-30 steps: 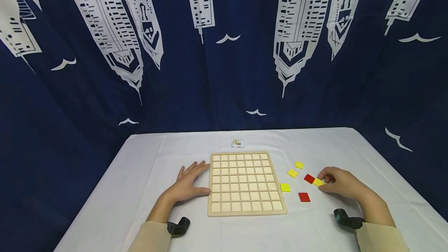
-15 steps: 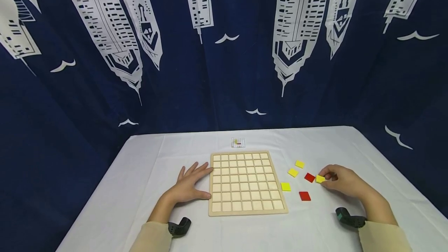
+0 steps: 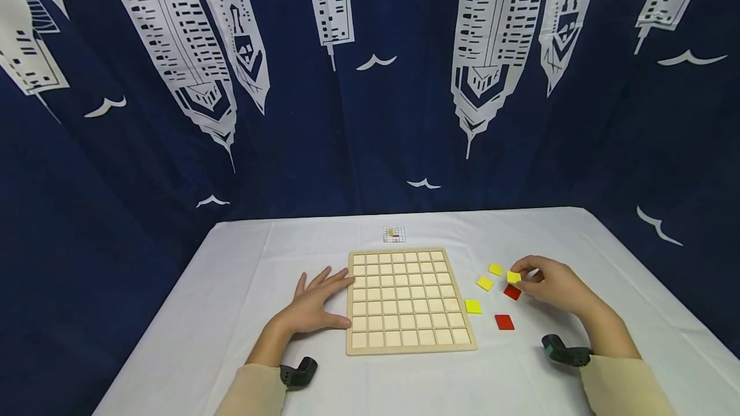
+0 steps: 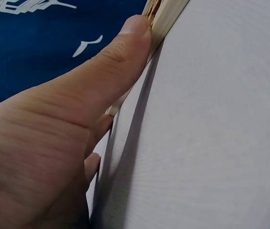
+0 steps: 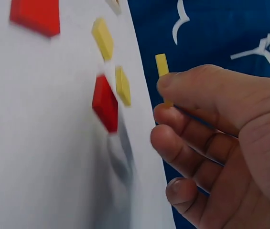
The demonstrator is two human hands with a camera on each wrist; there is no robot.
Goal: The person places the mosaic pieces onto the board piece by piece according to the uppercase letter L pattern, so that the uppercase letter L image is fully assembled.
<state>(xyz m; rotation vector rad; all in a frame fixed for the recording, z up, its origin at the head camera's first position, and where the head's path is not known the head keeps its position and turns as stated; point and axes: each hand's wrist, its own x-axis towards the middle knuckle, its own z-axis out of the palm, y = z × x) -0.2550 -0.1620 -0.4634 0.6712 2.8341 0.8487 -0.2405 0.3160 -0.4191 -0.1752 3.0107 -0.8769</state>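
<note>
Dark blue cloth (image 3: 370, 133): backdrop, printed with white buildings and birds. White table (image 3: 277, 249): below it.

Right hand (image 3: 549, 278): thumb and fingertip pinch one held tile (image 3: 513, 277), yellow, by its edge, raised off the table. One second ago hand and tile were farther right and nearer the person, the tile at the first red tile's right; now both are farther forward, the tile just beyond the red.

First red tile (image 3: 512, 292): on the table, just left of the right hand and nearer the person. Second red tile (image 3: 504, 322): same side, nearer still.

Yellow tiles, three, left of the right hand: far tile (image 3: 495, 269); middle tile (image 3: 484, 284); near tile (image 3: 473, 307), just beside the board. All loose tiles unmoved.

Left hand (image 3: 315, 307): fingers straight and spread, thumb and index fingertip at the board's left rim, much as before.

Wooden board (image 3: 413, 300): grid of pale squares, directly right of the left hand. Small card (image 3: 394, 234): grid-printed, beyond the board, ahead and right of the left hand.
</note>
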